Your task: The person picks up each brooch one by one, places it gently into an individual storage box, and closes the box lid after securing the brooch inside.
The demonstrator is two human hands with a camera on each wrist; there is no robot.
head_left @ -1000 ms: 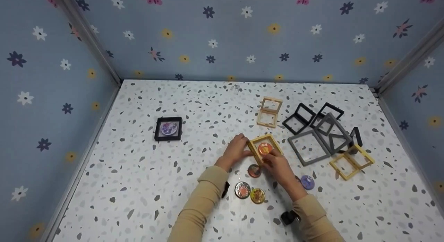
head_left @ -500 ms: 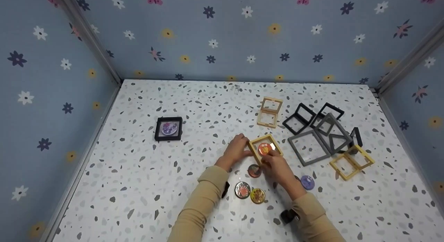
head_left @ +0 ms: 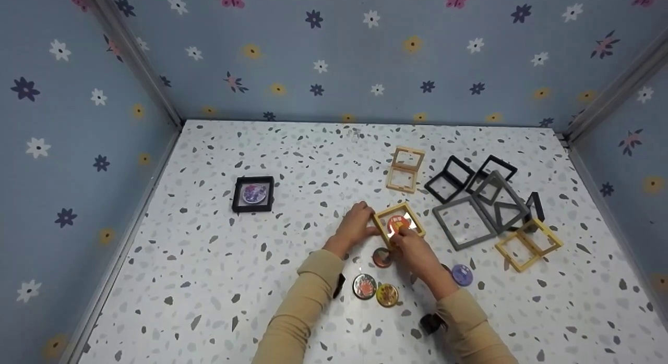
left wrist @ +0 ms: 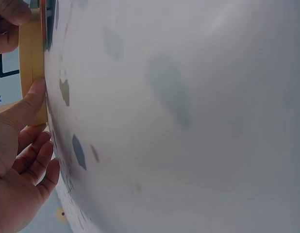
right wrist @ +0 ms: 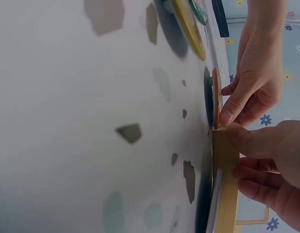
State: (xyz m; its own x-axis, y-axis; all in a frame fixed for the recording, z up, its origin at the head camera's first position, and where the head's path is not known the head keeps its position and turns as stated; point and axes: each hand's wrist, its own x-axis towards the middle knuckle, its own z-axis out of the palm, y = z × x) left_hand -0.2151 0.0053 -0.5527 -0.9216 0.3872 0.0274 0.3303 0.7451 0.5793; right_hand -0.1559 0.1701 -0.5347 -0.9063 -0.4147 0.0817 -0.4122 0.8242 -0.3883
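A yellow display frame [head_left: 416, 218] with clear film sits between my hands, a round orange badge [head_left: 395, 221] showing inside it. My left hand [head_left: 355, 226] holds the frame's left side; in the left wrist view its thumb [left wrist: 36, 92] lies along the yellow edge [left wrist: 32, 58], with the fingers beyond. At the near right corner my right hand [head_left: 415, 249] pinches the frame, thumb and fingers bent over its edge, as the right wrist view also shows [right wrist: 225, 160]. A dark orange-rimmed badge [head_left: 382, 257] lies right at the frame's near side.
Nearer me lie a green-rimmed badge [head_left: 364, 286] and a yellow badge [head_left: 387, 295]. A purple badge [head_left: 462, 275] is right of my right wrist. Opened frames, grey [head_left: 443, 226], black [head_left: 436, 193], yellow [head_left: 516, 265] and tan [head_left: 401, 187], spread rightward. A black frame [head_left: 235, 197] with a badge stands left.
A bright reflection has appeared on the yellow frame's film, and its doubled left edge looks thinner. My right fingers have shifted slightly left over the frame; the left hand stays put.
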